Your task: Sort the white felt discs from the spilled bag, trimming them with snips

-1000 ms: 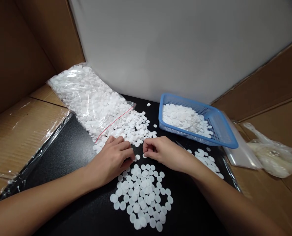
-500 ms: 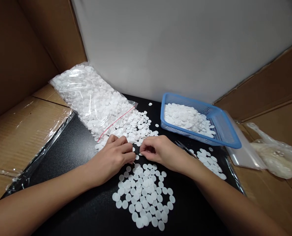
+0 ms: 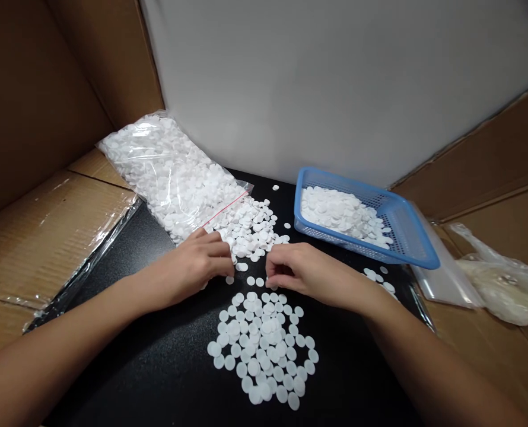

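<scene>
My left hand [image 3: 204, 264] is low over the black table, its fingers curled down beside a loose white disc [image 3: 229, 280]; whatever its fingertips hold is hidden. Opposite it, my right hand [image 3: 297, 270] pinches thumb and forefinger together, with a bit of a white disc showing at the tips. Two white discs [image 3: 254, 281] lie between the hands. Nearer to me a loose pile of thin round white discs [image 3: 264, 350] is spread out. Beyond my hands, a heap of white discs [image 3: 250, 228] spills from a clear zip bag [image 3: 170, 172] full of them.
A blue plastic basket [image 3: 409, 252] with white discs inside stands at the back right. More discs [image 3: 382, 281] lie below it, partly behind my right forearm. A knotted clear bag [image 3: 504, 290] sits on cardboard [image 3: 486, 356] at far right. A pale wall [image 3: 312, 89] closes the back.
My hands have moved apart, the left one going left and the right one slightly right. Two discs now show on the table between them. The view has shifted a little.
</scene>
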